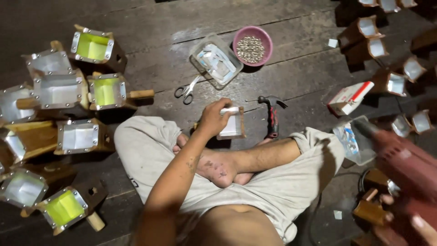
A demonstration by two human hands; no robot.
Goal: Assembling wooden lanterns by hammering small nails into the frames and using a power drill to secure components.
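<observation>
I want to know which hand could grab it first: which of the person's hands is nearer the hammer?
Left. The left hand grips a small wooden box just beside the hammer; the right hand holds a reddish power drill far off at the frame's lower right.

Seated cross-legged on plank floor (159, 27) | left hand (213, 117) grips small wooden box (233, 124) | right hand (421, 223) holds blurred red drill (400, 159) | hammer (272, 114) beside box

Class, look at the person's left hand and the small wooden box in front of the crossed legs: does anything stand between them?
Nothing visible does: the left hand already grips the small wooden box by its left edge.
</observation>
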